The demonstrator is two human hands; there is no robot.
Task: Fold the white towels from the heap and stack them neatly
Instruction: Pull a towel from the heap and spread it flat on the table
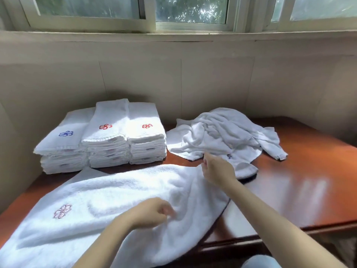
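Observation:
A large white towel [108,200] with a pale red emblem lies spread across the near left of the table. My left hand [152,212] pinches a fold of it near its middle. My right hand [217,169] grips the towel's far right edge, lifting it slightly. A heap of crumpled white towels [222,132] sits behind my right hand. At the back left stand three stacks of folded towels [104,140], one with a blue emblem on top, two with red.
The reddish-brown wooden table [301,176] shines at the right, and its front edge runs along the lower right. A beige wall [173,80] closes the back and left, with windows above. A pale blue patch of cloth [260,262] shows at the bottom edge.

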